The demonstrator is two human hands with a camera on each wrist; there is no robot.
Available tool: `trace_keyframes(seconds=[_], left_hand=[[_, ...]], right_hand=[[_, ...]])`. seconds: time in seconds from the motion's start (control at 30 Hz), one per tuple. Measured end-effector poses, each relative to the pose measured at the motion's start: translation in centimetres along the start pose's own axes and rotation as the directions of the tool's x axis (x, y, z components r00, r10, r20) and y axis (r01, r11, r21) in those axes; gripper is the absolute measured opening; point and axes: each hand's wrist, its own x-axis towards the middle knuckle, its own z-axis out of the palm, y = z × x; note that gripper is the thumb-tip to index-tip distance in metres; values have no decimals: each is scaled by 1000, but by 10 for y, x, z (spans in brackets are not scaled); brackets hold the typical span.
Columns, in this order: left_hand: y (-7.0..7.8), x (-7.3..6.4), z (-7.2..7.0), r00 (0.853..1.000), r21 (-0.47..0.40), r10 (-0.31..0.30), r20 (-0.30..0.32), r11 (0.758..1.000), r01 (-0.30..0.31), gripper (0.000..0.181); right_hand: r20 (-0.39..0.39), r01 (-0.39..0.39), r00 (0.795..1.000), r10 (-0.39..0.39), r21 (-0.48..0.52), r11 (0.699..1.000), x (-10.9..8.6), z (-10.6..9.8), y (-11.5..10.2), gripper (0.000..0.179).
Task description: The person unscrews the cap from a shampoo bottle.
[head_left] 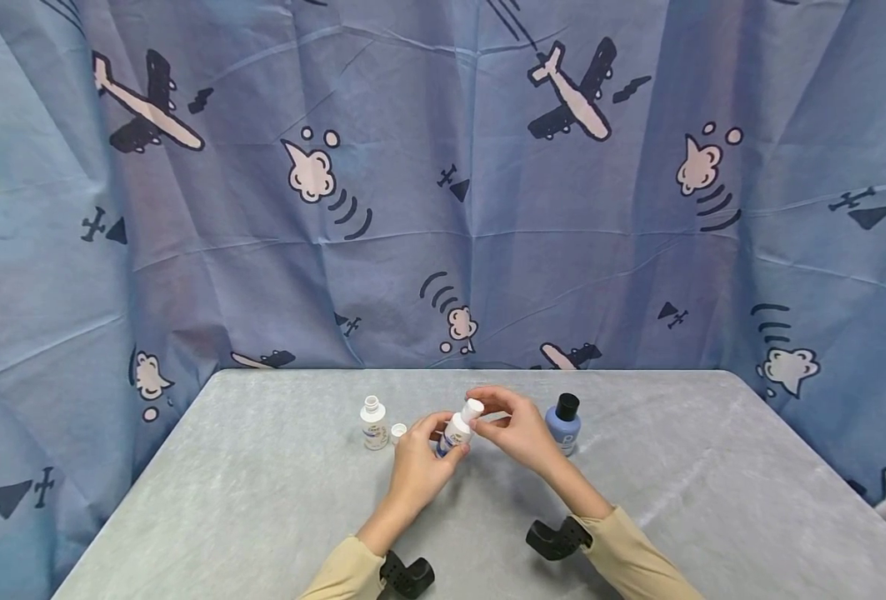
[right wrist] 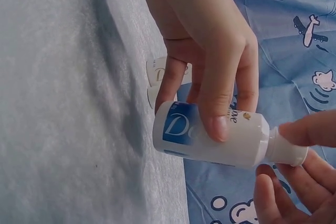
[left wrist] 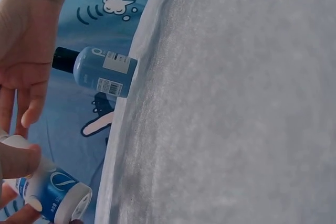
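My left hand point(head_left: 420, 462) grips a small white bottle point(head_left: 453, 435) with a blue label, tilted above the table. The right wrist view shows the bottle point(right wrist: 210, 135) nearly full length, its lettering partly under my left thumb. At its top, my right hand point(head_left: 518, 429) pinches the white cap point(head_left: 473, 409) between thumb and fingers; the cap point(right wrist: 287, 149) sits on the neck. Left of my hands stands a second white bottle point(head_left: 374, 425), uncapped, with a loose white cap point(head_left: 398, 432) beside it on the table.
A blue bottle point(head_left: 563, 427) with a black cap stands just beyond my right hand. The grey cloth-covered table point(head_left: 247, 500) ends at a blue curtain point(head_left: 397, 167) printed with airplanes. Black wrist devices point(head_left: 558, 538) sit at both cuffs.
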Motion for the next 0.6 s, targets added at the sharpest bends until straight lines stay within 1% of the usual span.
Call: trace_keyframes(seconds=[0.13,0.4,0.5,0.6], left_hand=[[1,1,1,1000,5,7,-7,1000,-7,37],[1,2,1,999,18,38,3,999,-38,39],[1,2,2,999,24,42,2,999,-42,40],[1,2,2,999,25,41,2,999,-41,39]], right_hand=[[-14,-45,999,45,-8,999,-1,0,-1,42],[-108,-146,984,139,-61,987,-1,3,-2,38],[-110,-156,983,149,-64,986,-1,3,-2,36],[-105,-147,984,141,-60,987,-1,3,-2,35]])
